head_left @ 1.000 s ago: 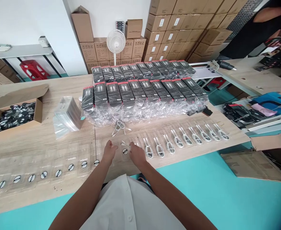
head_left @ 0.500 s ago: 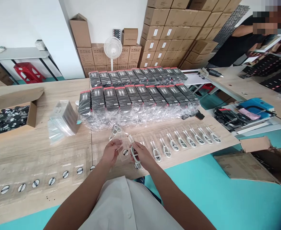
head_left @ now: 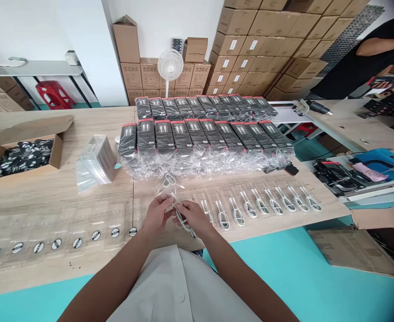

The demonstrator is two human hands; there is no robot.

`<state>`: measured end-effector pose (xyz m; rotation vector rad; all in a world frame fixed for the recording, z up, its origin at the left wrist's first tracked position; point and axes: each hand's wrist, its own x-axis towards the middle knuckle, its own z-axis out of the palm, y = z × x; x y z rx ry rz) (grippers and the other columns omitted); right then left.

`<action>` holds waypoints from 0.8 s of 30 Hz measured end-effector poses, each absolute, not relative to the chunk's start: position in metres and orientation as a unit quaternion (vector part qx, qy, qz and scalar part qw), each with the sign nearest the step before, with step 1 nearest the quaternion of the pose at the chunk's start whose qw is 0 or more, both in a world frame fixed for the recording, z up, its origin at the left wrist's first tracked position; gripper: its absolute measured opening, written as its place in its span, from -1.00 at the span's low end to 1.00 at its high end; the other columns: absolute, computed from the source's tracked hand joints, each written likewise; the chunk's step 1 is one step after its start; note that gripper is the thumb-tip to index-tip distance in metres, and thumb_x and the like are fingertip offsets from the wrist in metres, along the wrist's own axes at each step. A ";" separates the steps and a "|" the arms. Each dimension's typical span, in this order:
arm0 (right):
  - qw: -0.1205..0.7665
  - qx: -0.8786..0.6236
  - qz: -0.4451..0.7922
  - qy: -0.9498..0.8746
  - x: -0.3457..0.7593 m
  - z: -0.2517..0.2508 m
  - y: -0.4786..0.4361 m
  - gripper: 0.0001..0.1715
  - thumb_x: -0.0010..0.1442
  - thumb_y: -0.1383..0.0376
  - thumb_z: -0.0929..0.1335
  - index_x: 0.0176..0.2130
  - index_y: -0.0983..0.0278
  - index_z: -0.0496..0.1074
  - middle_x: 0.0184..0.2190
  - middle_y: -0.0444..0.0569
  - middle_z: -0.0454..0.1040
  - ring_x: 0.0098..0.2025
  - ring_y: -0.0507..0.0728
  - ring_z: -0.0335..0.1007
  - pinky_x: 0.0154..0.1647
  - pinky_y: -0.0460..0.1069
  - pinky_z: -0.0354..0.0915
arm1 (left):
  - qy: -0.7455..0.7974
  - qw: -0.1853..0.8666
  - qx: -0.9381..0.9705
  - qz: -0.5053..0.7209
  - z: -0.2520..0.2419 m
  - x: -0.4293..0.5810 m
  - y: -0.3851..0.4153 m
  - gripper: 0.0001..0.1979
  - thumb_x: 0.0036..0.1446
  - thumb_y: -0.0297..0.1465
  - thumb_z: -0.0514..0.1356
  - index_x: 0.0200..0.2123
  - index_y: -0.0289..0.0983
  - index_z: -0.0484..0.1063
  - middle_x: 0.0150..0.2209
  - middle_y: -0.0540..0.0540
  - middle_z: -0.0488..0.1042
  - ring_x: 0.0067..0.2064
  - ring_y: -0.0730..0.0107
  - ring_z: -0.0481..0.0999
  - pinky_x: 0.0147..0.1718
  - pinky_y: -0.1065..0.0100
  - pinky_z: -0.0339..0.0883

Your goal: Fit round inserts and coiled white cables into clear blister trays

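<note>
In the head view, with twelve o'clock straight ahead, the left hand (head_left: 156, 216) and right hand (head_left: 193, 218) meet just above the table's near edge, close together around a white cable (head_left: 182, 219). The fingers of both hands are curled and nearly closed, pinching the cable between them, and it loops down through the gap between the hands. The fingers hide part of it, so its exact route cannot be told. This close, two-handed grip seems suited to shaping a thin, springy cable into a tight coil.

At nine o'clock, clear trays (head_left: 77, 243) run along the table, each bearing a round black-and-white sticker, and at three o'clock a matching row of coiled cables (head_left: 260, 196) lies in an even line, probably spaced so each stays separate and within reach. At twelve o'clock, shrink-wrapped black boxes (head_left: 197, 138) with red tops stand in tidy ranks, and a loose cable (head_left: 168, 182) lies against their wrap. At ten o'clock are a stack of clear sleeves (head_left: 96, 159) and an open carton of black-and-white pieces (head_left: 24, 157). No writing on the stickers, boxes or wall of cartons (head_left: 250, 44) is legible. A co-worker (head_left: 361, 58) stands at one o'clock.
</note>
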<state>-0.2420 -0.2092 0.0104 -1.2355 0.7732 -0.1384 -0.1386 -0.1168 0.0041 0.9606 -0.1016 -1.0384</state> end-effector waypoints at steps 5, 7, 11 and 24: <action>0.583 -0.716 -0.151 0.352 -0.241 0.014 -0.206 -0.81 0.02 0.19 0.41 -0.50 0.27 0.48 -0.58 -0.10 0.49 -0.50 0.06 0.39 -0.44 -0.07 0.28 | -0.004 0.775 0.471 -0.422 -0.002 -0.143 -0.120 -0.66 -0.19 -0.32 0.45 -0.37 -0.27 0.40 -0.40 0.00 0.49 -0.40 0.41 0.50 -0.40 0.33 0.41; 0.521 -0.757 -0.177 0.352 -0.243 0.016 -0.208 -0.78 0.03 0.22 0.39 -0.57 0.27 0.46 -0.61 -0.11 0.47 -0.50 0.05 0.36 -0.43 -0.07 0.24 | -0.004 0.772 0.465 -0.433 -0.005 -0.145 -0.120 -0.67 -0.14 -0.28 0.43 -0.35 -0.28 0.41 -0.36 -0.02 0.49 -0.34 0.39 0.51 -0.33 0.30 0.43; 0.579 -0.708 -0.158 0.373 -0.248 0.015 -0.212 -0.75 0.05 0.16 0.37 -0.53 0.27 0.45 -0.63 -0.12 0.46 -0.55 0.06 0.37 -0.50 -0.07 0.22 | -0.027 0.781 0.438 -0.444 -0.009 -0.148 -0.118 -0.61 -0.05 -0.23 0.37 -0.16 -0.21 0.39 -0.32 -0.05 0.49 -0.25 0.29 0.52 -0.29 0.20 0.46; 0.696 -0.614 -0.089 0.362 -0.237 0.013 -0.204 -0.69 -0.03 0.12 0.42 -0.60 0.28 0.39 -0.68 -0.12 0.44 -0.62 0.05 0.38 -0.58 -0.09 0.18 | -0.052 0.768 0.477 -0.426 -0.003 -0.158 -0.118 -0.70 -0.07 -0.30 0.35 -0.32 -0.25 0.31 -0.44 0.04 0.42 -0.48 0.50 0.38 -0.57 0.45 0.24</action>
